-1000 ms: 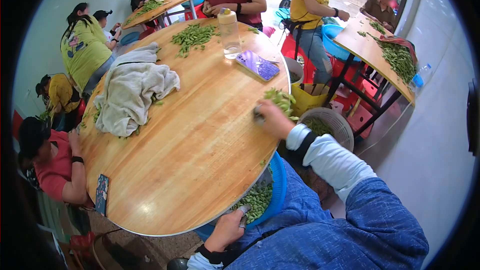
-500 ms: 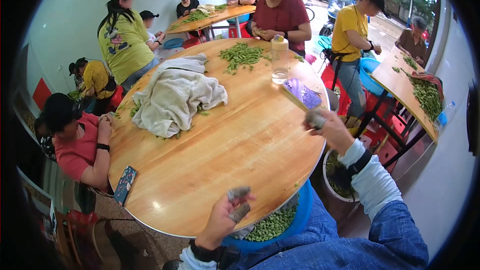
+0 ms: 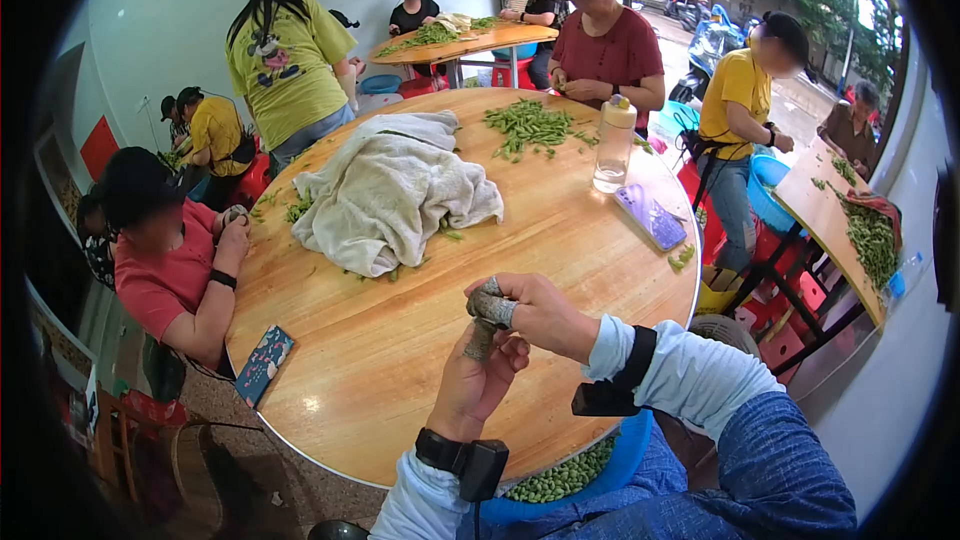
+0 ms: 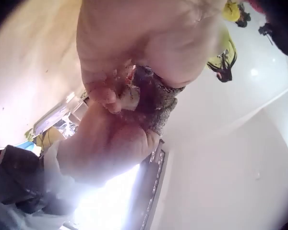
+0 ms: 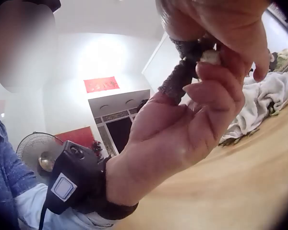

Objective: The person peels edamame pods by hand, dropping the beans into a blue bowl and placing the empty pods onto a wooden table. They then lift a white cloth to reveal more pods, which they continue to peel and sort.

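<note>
In the head view my left hand (image 3: 475, 390) and right hand (image 3: 545, 315) meet over the table's front half. Rough grey finger wraps (image 3: 480, 343) cover fingers of both hands. My right thumb and forefinger pinch at the wrapped tip of a left-hand finger. The left hand (image 5: 168, 129) has its other fingers curled up close to that spot in the right wrist view. A small pale bit (image 5: 211, 57) shows between the fingertips there; I cannot tell what it is. From the left wrist view, the right hand (image 4: 105, 139) overlaps the left hand, hiding most of the contact.
A blue basin (image 3: 625, 460) of shelled green beans (image 3: 565, 475) sits below the round table's (image 3: 380, 380) edge. On the table are a pale towel (image 3: 390, 190), green pods (image 3: 528, 125), a bottle (image 3: 613, 145) and two phones (image 3: 650, 217) (image 3: 265, 365). People work around it.
The right hand has left the bunch of green pods at the table's right edge and come inward. The left hand has risen from the bean basin, and both hands now meet. The head view has shifted.
</note>
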The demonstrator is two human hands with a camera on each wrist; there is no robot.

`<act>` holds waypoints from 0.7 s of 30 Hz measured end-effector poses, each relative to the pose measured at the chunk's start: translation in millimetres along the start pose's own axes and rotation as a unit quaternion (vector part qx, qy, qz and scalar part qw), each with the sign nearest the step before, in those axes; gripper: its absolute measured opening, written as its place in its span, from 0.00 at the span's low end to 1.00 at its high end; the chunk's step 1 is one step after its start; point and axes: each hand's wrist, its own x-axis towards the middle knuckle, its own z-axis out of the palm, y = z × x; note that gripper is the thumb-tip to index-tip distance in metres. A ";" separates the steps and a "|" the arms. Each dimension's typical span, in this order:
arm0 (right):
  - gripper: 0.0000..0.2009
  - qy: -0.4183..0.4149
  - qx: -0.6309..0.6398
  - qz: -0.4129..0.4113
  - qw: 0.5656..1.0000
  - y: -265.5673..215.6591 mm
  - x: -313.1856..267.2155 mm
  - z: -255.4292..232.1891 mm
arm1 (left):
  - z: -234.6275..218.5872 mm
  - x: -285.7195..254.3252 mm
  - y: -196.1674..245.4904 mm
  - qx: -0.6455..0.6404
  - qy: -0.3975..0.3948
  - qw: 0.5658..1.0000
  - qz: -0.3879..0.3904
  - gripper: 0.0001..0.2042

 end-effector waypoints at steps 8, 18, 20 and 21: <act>0.10 -0.095 -0.054 -0.058 0.992 20.4 77.0 -16.9 | -45.4 31.1 21.8 0.070 0.025 0.997 -0.016 0.10; 0.20 0.104 -0.467 -0.106 0.871 46.2 199.2 -110.4 | -116.4 54.9 29.7 0.004 0.134 0.990 0.042 0.14; 0.26 0.115 -0.506 -0.056 0.853 61.7 221.7 -115.5 | -119.3 56.4 29.7 -0.014 0.137 0.990 0.029 0.14; 0.27 0.126 -0.520 -0.032 0.844 65.2 226.2 -113.4 | -118.0 58.9 30.0 -0.021 0.135 0.990 0.020 0.15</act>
